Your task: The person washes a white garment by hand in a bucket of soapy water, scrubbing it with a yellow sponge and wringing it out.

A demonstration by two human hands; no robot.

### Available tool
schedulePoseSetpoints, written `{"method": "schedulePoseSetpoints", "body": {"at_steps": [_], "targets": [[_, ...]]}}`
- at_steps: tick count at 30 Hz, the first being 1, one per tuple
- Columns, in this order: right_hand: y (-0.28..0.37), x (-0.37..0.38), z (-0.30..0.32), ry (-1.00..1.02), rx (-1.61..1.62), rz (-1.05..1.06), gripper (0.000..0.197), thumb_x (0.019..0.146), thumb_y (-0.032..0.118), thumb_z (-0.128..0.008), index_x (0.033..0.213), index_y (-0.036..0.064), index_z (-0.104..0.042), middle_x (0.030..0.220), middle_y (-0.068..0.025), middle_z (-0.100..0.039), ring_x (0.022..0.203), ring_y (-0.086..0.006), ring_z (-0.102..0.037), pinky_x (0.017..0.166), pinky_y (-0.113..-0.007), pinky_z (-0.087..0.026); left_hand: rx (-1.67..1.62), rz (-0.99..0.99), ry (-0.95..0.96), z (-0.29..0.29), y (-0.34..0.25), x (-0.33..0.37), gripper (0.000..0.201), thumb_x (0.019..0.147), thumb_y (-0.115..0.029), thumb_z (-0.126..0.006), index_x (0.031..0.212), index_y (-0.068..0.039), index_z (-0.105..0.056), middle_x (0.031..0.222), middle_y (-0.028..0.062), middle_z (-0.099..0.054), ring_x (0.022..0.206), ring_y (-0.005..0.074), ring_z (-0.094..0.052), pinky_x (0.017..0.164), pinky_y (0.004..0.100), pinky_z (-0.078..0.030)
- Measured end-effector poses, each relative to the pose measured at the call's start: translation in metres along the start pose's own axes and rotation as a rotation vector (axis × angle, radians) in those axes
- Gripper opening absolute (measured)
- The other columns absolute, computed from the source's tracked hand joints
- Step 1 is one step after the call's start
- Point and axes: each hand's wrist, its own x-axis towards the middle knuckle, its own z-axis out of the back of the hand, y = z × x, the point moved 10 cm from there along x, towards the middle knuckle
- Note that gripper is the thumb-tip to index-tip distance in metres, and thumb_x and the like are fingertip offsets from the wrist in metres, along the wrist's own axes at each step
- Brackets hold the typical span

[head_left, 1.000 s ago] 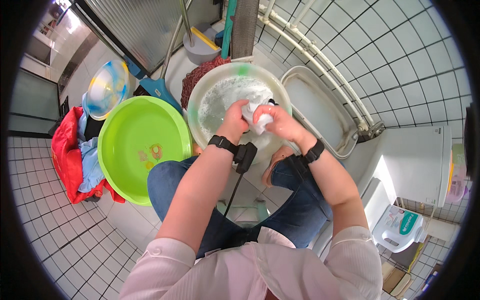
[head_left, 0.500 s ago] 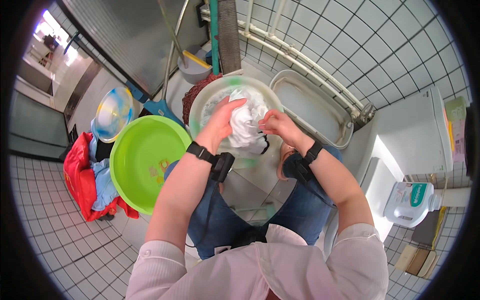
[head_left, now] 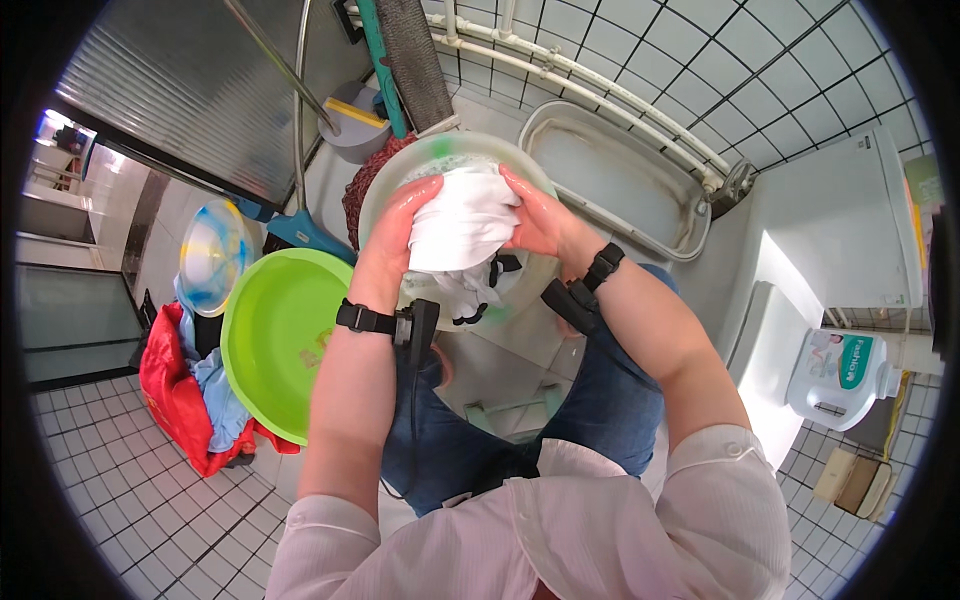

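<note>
Lying at far left, the red garment [head_left: 172, 395] rests beside the lime-green basin [head_left: 270, 350], perhaps to stay clear of splashes. The left hand [head_left: 402, 222], its fingers partly hidden, grips the white garment [head_left: 465, 215] over the sudsy washbasin [head_left: 441, 147], presumably so that drips fall back; the right hand [head_left: 538, 215] clasps the opposite side, apparently sharing the wet weight.

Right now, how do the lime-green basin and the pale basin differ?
Colour: the lime-green basin is vivid green; the pale basin is whitish, with a green patch on its rim.
Contents: the lime-green basin shows its printed bottom; the pale basin holds suds beneath the white cloth.
Position: the lime-green basin sits left of the pale basin.
Shared: both are round and open-topped.
</note>
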Motion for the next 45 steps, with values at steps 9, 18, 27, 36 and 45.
{"method": "schedulePoseSetpoints", "body": {"at_steps": [9, 18, 27, 36, 45], "targets": [[0.041, 0.005, 0.0, -0.156, 0.066, 0.289, 0.036, 0.088, 0.028, -0.045, 0.11, -0.0002, -0.049, 0.108, -0.0119, -0.057, 0.096, -0.0248, -0.056, 0.082, -0.035, -0.045, 0.714, -0.052, -0.425, 0.066, 0.013, 0.019, 0.032, 0.081, -0.029, -0.055, 0.097, -0.002, -0.058, 0.085, 0.006, -0.06, 0.079, 0.012, -0.053, 0.074, 0.0231, -0.04], [0.074, 0.002, -0.052, -0.294, -1.272, 0.674, 0.023, 0.084, 0.023, -0.053, 0.089, 0.0015, -0.057, 0.079, -0.0078, -0.061, 0.072, -0.0148, -0.055, 0.067, -0.028, -0.044, -0.493, 0.388, -0.487, 0.006, 0.084, -0.021, 0.062, 0.086, -0.045, -0.038, 0.132, -0.007, -0.02, 0.126, 0.0202, -0.033, 0.118, 0.0369, -0.032, 0.094, 0.0588, -0.027], [0.034, -0.038, -0.118, 0.119, -1.272, 0.896, 0.015, 0.075, 0.009, -0.059, 0.087, 0.003, -0.053, 0.085, -0.0092, -0.047, 0.078, -0.0204, -0.047, 0.07, -0.029, -0.038, -0.745, 0.127, -0.119, -0.013, 0.046, 0.004, 0.061, 0.082, -0.046, -0.036, 0.12, 0.002, -0.039, 0.116, 0.0178, -0.047, 0.108, 0.0352, -0.045, 0.094, 0.0446, -0.034], [0.033, -0.061, -0.107, 0.144, -1.351, 1.01, 0.028, 0.068, 0.005, -0.061, 0.097, 0.0067, -0.058, 0.094, -0.0103, -0.05, 0.087, -0.0268, -0.048, 0.077, -0.034, -0.039, -0.85, -0.091, 0.077, -0.007, -0.005, 0.013, 0.051, 0.075, -0.019, -0.04, 0.124, -0.008, -0.04, 0.124, 0.0145, -0.043, 0.113, 0.0354, -0.041, 0.098, 0.0555, -0.027], [0.013, -0.019, -0.042, -0.02, -0.256, 0.313, 0.045, 0.084, 0.029, -0.051, 0.124, 0.0159, -0.036, 0.109, -0.0055, -0.047, 0.093, -0.0209, -0.051, 0.073, -0.035, -0.046, -0.779, -0.213, 0.071, 0.011, 0.003, 0.031, 0.06, 0.068, 0.005, -0.038, 0.126, -0.009, -0.033, 0.121, 0.0167, -0.043, 0.11, 0.0355, -0.044, 0.093, 0.05, -0.038]]}}
